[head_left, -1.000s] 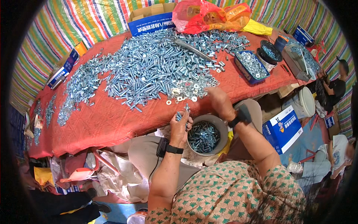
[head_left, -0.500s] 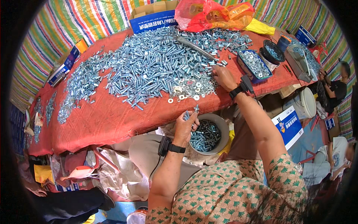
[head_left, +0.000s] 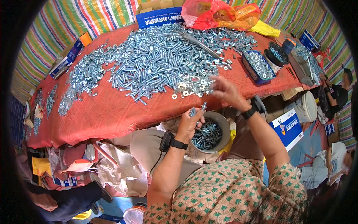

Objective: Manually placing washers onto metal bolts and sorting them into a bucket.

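My left hand (head_left: 191, 122) is closed around several zinc-coloured bolts, over the left rim of a grey bucket (head_left: 226, 137). One bolt (head_left: 204, 106) stands up between its thumb and fingers, its tip showing. Inside the bucket lie many bolts (head_left: 206, 135). My right hand (head_left: 225, 92) is raised above the table edge, right of a patch of loose washers (head_left: 193, 86). Motion smears its fingers, so I cannot make out whether anything is in them. Behind the washers spreads a large heap of bolts and metal sleeves (head_left: 153, 63).
A blue tray of washers (head_left: 259, 65) and a black bowl (head_left: 286, 59) stand right on the red-covered table (head_left: 112, 123). At the back are a blue carton (head_left: 158, 18) and a red plastic bag (head_left: 201, 16). A person (head_left: 337, 93) sits at far right.
My right hand has drawn back from the heap's right edge toward me and is moving. My left hand keeps its bolts and has barely moved. The view has shifted slightly.
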`<state>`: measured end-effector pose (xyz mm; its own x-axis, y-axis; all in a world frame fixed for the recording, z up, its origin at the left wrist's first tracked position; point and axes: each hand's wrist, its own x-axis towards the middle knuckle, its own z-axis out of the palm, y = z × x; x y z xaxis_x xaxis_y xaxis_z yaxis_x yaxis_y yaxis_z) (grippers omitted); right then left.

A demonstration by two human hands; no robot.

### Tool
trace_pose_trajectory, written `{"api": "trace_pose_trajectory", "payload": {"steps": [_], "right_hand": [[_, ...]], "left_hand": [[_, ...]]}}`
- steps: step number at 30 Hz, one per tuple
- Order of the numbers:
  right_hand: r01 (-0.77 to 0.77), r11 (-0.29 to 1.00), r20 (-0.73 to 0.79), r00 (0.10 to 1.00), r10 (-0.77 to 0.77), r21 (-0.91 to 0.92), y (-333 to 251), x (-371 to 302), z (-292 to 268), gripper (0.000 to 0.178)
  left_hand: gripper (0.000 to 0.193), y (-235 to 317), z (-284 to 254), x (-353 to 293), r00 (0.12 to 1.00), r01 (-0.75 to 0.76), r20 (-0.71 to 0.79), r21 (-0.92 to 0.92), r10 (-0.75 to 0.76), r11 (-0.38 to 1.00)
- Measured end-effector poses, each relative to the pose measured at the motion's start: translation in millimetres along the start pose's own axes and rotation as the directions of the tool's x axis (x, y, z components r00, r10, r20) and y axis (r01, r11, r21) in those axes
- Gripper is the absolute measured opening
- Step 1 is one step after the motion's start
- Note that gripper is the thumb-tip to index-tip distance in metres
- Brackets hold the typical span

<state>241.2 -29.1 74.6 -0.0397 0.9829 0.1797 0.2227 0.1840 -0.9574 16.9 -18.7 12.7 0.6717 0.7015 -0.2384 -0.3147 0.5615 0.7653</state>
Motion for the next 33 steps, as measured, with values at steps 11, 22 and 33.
{"api": "trace_pose_trajectory", "payload": {"steps": [11, 22, 33], "right_hand": [[-0.009, 0.993, 0.046, 0.999, 0.003, 0.118, -23.9, -37.2, 33.1, 0.046], [0.145, 0.977, -0.182, 0.968, -0.172, -0.154, -8.9, -49.9, 49.8, 0.01], [-0.076, 0.99, 0.103, 0.993, 0.064, 0.121, -26.3, -61.6, 19.0, 0.026]], "left_hand": [[0.019, -7.2, 3.5, -4.2, 0.998, 0.022, 0.066, -0.037, -0.02, 0.999], [0.017, -12.2, 3.6, -3.0, 0.995, 0.076, 0.076, -0.116, -0.067, 0.99], [0.018, -8.7, 7.2, -5.4, 0.987, 0.023, 0.151, 0.145, -0.045, 0.989]]}}
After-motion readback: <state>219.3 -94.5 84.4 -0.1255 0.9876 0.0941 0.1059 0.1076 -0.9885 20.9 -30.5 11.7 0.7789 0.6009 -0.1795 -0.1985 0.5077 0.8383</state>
